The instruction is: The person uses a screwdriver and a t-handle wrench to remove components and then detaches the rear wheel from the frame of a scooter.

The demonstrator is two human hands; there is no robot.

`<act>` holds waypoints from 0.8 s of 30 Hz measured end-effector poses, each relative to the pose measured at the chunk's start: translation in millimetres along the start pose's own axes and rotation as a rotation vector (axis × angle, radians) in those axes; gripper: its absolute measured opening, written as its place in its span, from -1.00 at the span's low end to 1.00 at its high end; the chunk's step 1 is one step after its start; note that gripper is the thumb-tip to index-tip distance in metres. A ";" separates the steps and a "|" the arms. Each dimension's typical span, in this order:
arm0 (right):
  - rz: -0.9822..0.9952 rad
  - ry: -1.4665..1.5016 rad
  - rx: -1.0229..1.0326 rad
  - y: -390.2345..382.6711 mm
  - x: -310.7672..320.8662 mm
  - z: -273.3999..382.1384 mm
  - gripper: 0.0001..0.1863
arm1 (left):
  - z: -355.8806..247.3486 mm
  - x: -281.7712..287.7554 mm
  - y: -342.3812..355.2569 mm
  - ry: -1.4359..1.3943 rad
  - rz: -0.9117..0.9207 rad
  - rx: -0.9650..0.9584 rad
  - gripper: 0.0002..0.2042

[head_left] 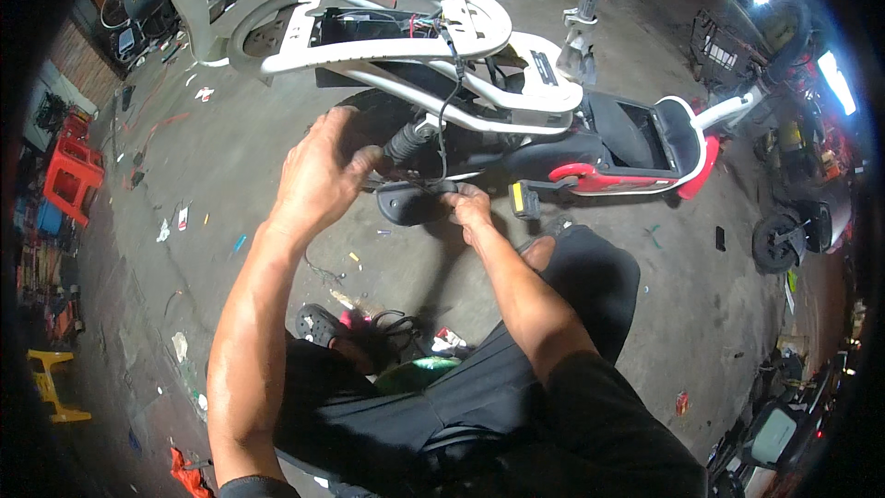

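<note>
A white and red electric scooter (516, 115) stands before me with its rear frame bare. My left hand (318, 171) curls over the black rear wheel (369, 120), left of the shock absorber (407, 143); its fingertips are partly hidden. My right hand (472, 209) pinches the right end of a rounded black plastic part (410, 206) low on the scooter's near side. A black cable (444, 120) hangs from the frame above that hand. Right of it, a pedal (525, 200) with a yellow reflector sticks out.
Loose wires show inside the rear frame's black box (369, 28). Red plastic stools (74, 171) and a yellow stool (57, 385) stand at the left. Litter dots the concrete floor. More scooters (784, 240) line the right side. My shoe (318, 325) is below my left hand.
</note>
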State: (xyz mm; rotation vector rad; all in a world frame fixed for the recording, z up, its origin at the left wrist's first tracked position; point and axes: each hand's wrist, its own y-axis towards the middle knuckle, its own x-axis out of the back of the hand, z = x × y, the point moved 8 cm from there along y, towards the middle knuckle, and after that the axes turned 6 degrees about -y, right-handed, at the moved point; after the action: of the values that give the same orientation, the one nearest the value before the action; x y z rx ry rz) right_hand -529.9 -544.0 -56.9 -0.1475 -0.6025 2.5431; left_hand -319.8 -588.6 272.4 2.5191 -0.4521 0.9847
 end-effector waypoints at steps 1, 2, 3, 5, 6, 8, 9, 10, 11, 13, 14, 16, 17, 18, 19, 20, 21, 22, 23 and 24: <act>-0.012 0.009 -0.014 -3.0 -0.3 3.3 -0.69 | -2.8 2.0 -1.7 -0.084 0.009 -0.048 -0.62; -0.024 0.019 -0.028 -7.3 -1.2 5.1 -0.66 | -0.8 2.7 -4.4 -0.140 0.036 -0.035 -0.62; 0.013 -0.019 0.007 -11.6 -4.4 10.5 -0.60 | 2.6 4.5 -7.7 -0.179 0.051 0.002 -0.62; -0.027 -0.154 0.048 -23.8 -1.6 14.5 -0.57 | 4.1 7.9 -18.1 -0.233 0.100 0.021 -0.64; 0.001 -0.140 0.072 -30.9 -3.2 14.7 -0.56 | 0.9 10.2 -24.2 -0.271 0.117 -0.012 -0.65; 0.019 -0.114 0.071 -48.2 -0.8 6.1 -0.54 | 5.6 19.4 -34.4 -0.371 0.092 0.053 -0.69; 0.103 -0.126 0.023 -55.5 -3.5 -2.9 -0.57 | 6.2 24.4 -39.0 -0.436 0.087 0.054 -0.71; 0.196 -0.130 -0.022 -62.5 -6.5 -12.5 -0.59 | 8.4 27.4 -43.6 -0.567 0.115 0.076 -0.73; 0.286 -0.127 -0.040 -69.3 -10.1 -21.4 -0.62 | 18.9 30.2 -48.7 -0.503 0.119 0.174 -0.73; 0.301 -0.137 -0.108 -74.9 -9.2 -44.3 -0.60 | 39.3 39.3 -58.4 -0.396 0.107 0.310 -0.73; 0.295 -0.111 -0.134 -74.9 -8.7 -56.1 -0.60 | 46.8 39.6 -62.3 -0.421 0.116 0.332 -0.75; 0.243 -0.172 -0.203 -72.5 -2.4 -85.4 -0.59 | 62.1 44.7 -69.9 -0.411 0.102 0.342 -0.76; 0.249 -0.167 -0.220 -70.7 -0.5 -98.3 -0.59 | 71.2 47.3 -74.2 -0.385 0.094 0.364 -0.77; 0.253 -0.172 -0.248 -70.9 1.9 -112.9 -0.59 | 78.0 50.2 -78.4 -0.413 0.069 0.364 -0.77; 0.252 -0.171 -0.250 -69.4 5.4 -123.2 -0.58 | 85.0 54.2 -81.8 -0.425 0.040 0.369 -0.77; 0.163 -0.386 -0.319 -66.9 14.3 -137.5 -0.49 | 91.3 58.6 -85.8 -0.436 0.008 0.376 -0.77; 0.140 -0.581 -0.224 -66.1 17.4 -138.3 -0.46 | 97.3 61.8 -90.1 -0.419 -0.003 0.389 -0.77; 0.068 -0.784 -0.143 -64.0 21.2 -135.3 -0.44 | 102.7 64.6 -94.2 -0.403 -0.011 0.402 -0.77; 0.006 -1.009 -0.100 -63.5 22.6 -132.6 -0.41 | 105.9 67.8 -96.6 -0.382 -0.029 0.379 -0.78; 0.065 -0.934 -0.156 -62.9 17.7 -138.7 -0.41 | 111.0 66.8 -99.6 -0.385 -0.010 0.385 -0.78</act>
State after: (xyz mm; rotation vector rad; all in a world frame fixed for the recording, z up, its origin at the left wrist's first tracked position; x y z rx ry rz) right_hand -485.9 -432.7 -152.8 1.0285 -1.1345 2.5186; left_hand -166.9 -564.5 220.0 3.0737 -0.3851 0.6251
